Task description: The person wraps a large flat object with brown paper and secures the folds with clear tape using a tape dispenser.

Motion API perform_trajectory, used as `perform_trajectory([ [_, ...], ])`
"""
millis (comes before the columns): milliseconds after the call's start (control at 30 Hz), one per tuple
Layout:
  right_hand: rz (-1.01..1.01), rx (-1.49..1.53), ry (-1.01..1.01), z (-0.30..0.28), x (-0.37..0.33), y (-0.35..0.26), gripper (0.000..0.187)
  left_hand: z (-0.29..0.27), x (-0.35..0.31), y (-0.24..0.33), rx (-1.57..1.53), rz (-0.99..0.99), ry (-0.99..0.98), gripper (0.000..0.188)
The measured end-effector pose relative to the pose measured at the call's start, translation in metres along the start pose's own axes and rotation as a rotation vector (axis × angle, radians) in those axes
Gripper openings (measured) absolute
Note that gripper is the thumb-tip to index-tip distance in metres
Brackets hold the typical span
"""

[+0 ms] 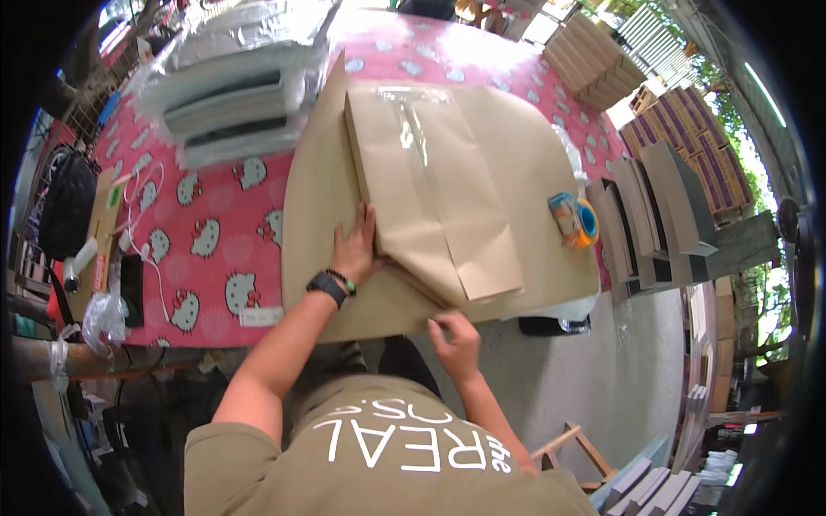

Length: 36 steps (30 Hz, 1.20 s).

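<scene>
A flat box-shaped parcel (422,172) in brown kraft paper lies on a larger brown sheet (318,232), a strip of clear tape (413,138) running down its upper face. At its near end the paper is loosely folded, with a slanting crease and a raised flap. My left hand (354,249) is open, its fingers stretched against the parcel's left side near that end. My right hand (456,344) is at the near edge below the fold, its fingers curled closed; what they hold, if anything, is hidden. An orange and blue tape roll (575,221) stands right of the parcel.
A pink patterned cloth (215,206) covers the table. Plastic-wrapped stacks (241,86) stand at the far left. Grey-brown panels (650,215) lean at the right, with stacked cartons (688,146) behind. A white cable (138,215) and a black bag (73,202) are on the left.
</scene>
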State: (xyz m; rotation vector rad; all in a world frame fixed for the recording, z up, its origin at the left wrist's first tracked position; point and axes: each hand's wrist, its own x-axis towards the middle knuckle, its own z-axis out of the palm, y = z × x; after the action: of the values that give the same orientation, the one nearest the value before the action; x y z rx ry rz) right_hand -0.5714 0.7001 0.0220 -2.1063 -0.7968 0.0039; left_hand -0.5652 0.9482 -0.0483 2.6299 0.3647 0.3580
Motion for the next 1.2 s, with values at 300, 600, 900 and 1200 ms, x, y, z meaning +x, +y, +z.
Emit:
perform_trajectory([
  [300,-0.124,-0.497,-0.292,0.095,0.036,0.001,0.074,0.002,-0.002,0.01,0.243,-0.152,-0.001,0.106],
  [600,0.005,-0.584,-0.389,-0.009,-0.026,0.016,0.062,-0.002,-0.01,0.018,0.195,-0.311,0.012,0.105],
  [900,0.721,1.032,-0.166,0.04,0.04,-0.003,0.028,-0.056,0.014,0.019,0.198,0.47,0.005,0.075],
  [1200,0.883,1.385,0.237,0.089,0.085,-0.013,0.018,-0.023,0.017,0.012,0.126,0.632,0.223,0.049],
])
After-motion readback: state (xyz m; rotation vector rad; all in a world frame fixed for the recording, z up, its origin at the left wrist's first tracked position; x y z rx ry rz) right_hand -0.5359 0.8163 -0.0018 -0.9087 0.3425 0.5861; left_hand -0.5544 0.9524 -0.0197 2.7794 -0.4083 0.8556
